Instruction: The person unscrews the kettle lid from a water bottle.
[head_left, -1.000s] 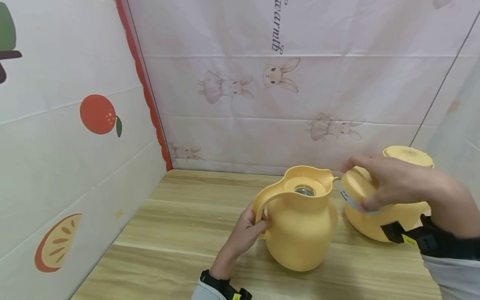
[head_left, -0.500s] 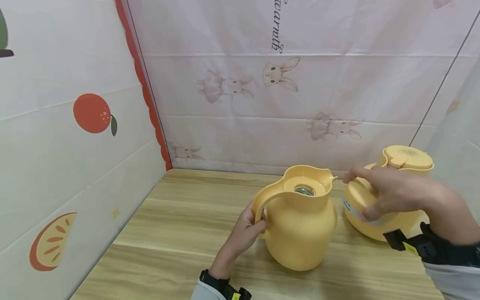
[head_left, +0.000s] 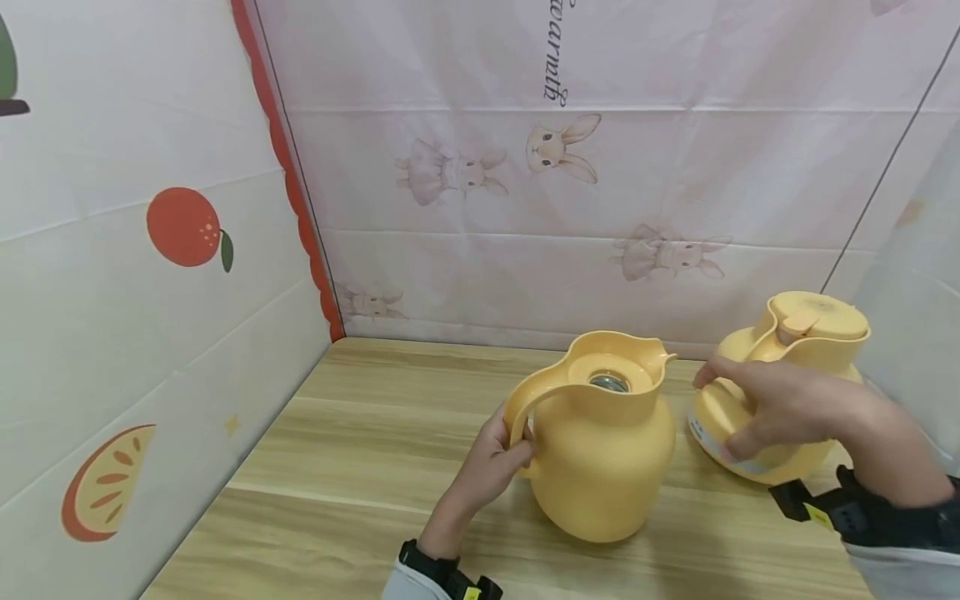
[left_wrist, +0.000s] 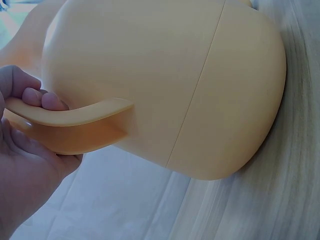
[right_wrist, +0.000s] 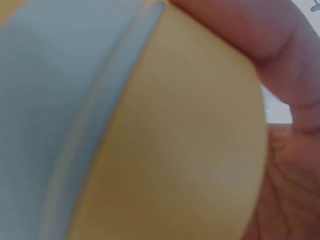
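Observation:
A yellow thermos jug (head_left: 600, 467) stands upright on the wooden table, its top uncovered and a round mouth (head_left: 609, 381) showing inside the collar. My left hand (head_left: 491, 458) grips its handle (left_wrist: 75, 115), fingers wrapped round it in the left wrist view. To the jug's right, my right hand (head_left: 787, 404) holds a round yellow lid (head_left: 722, 408) by its sides, thumb and fingers spread across it. A pale grey-blue lower part (right_wrist: 55, 85) of the lid fills the left of the right wrist view. The lid overlaps a second jug in the head view.
The second yellow thermos jug (head_left: 825, 321), with its lid on, stands at the back right, partly hidden by my right hand. Bunny-print cloth (head_left: 480, 275) backs the wooden table (head_left: 360, 467), and a fruit-print cloth (head_left: 187, 350) borders it on the left.
My right hand has moved down and slightly right with the lid, uncovering more of the second jug's top. The left hand and its jug have kept their place.

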